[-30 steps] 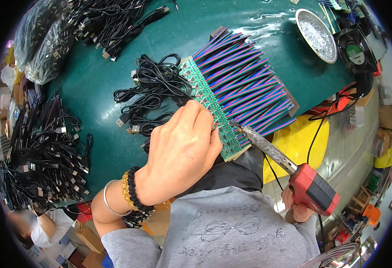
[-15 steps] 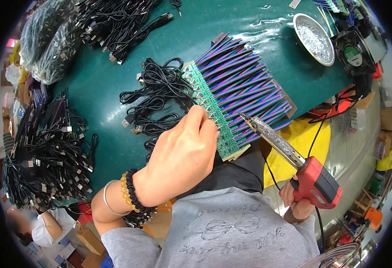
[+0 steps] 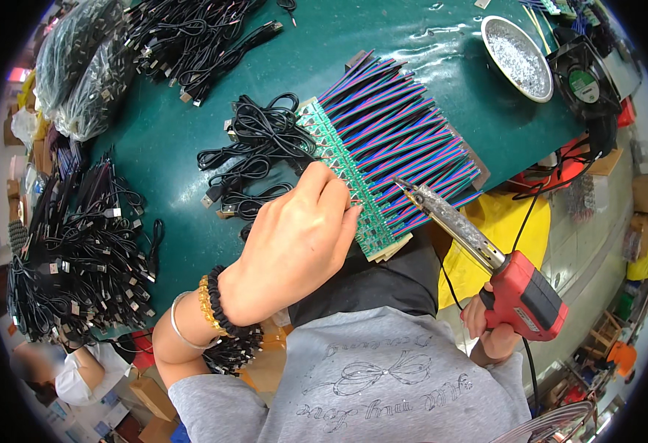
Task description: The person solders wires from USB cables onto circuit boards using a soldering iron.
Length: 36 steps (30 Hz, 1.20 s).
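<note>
My left hand (image 3: 294, 229) is closed in a pinch over the left edge of a strip of joined green circuit boards (image 3: 331, 144). Between its fingers is the end of a black USB cable; the hand itself hides most of the grip. Coiled black USB cables (image 3: 265, 129) lie against the strip's left side. Thin blue, red and black wires (image 3: 405, 133) fan out from its right side. In my right hand (image 3: 490, 332) is a red and black soldering gun (image 3: 527, 299). Its tip hovers above or touches the coloured wires, a little right of my left fingertips; which one, I cannot tell.
At the upper right stand a white bowl (image 3: 516, 59) of silvery bits and a black fan (image 3: 584, 85). Bundles of black USB cables (image 3: 80, 258) and plastic-wrapped cables (image 3: 84, 74) crowd the green table's (image 3: 169, 170) left side. Another person (image 3: 80, 373) is at the lower left.
My left hand has shifted slightly left, its pinch still at the strip's edge. The soldering gun stays almost where it was. The whole view has moved a little.
</note>
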{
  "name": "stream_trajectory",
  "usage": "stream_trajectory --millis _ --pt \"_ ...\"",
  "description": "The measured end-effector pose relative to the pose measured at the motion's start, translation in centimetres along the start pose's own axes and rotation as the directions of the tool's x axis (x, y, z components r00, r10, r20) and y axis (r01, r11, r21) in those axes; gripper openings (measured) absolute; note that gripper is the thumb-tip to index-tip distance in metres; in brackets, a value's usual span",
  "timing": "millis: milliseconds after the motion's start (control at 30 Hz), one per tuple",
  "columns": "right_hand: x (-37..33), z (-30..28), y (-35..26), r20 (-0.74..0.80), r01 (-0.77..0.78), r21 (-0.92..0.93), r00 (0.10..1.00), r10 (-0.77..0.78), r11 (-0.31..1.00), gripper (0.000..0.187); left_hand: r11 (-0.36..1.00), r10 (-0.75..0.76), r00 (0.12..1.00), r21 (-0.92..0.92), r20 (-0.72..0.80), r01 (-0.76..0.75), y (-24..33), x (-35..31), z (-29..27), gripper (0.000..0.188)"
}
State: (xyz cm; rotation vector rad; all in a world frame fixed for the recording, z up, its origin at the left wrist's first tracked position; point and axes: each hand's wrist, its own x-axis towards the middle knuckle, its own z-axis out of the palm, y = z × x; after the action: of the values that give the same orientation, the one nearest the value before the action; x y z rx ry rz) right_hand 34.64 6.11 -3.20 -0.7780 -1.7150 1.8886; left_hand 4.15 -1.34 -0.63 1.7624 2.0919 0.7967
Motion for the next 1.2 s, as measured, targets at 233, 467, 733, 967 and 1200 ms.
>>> stream_trajectory --millis 233,467,733,967,1200 --pt "-1.3 -2.7 3.2 0.090 0.187 0.004 0.978 -0.186 0.982 0.010 0.999 -0.045 0.999 -0.015 -0.007 0.045 -0.1 0.5 -0.5 0.014" --pt "-5.3 -4.6 8.7 0.007 0.407 0.015 0.913 -0.407 0.913 0.030 0.991 -0.044 0.997 -0.120 0.057 0.050 -0.8 1.3 -0.9 0.014" --pt "-4.3 -2.8 6.7 -0.052 0.333 0.062 0.942 -0.330 0.941 0.033 0.995 -0.039 0.992 -0.089 0.120 0.049 -1.1 1.7 -1.2 0.014" --pt "-3.7 -1.8 6.6 -0.138 0.436 0.081 0.896 -0.423 0.896 0.039 0.995 -0.049 0.989 -0.074 0.143 0.060 -0.9 2.0 -1.4 0.015" --pt "-5.5 -4.4 10.2 -0.083 0.565 0.146 0.825 -0.559 0.812 0.037 0.996 -0.053 0.987 -0.065 0.153 0.064 -0.8 2.1 -1.6 0.015"
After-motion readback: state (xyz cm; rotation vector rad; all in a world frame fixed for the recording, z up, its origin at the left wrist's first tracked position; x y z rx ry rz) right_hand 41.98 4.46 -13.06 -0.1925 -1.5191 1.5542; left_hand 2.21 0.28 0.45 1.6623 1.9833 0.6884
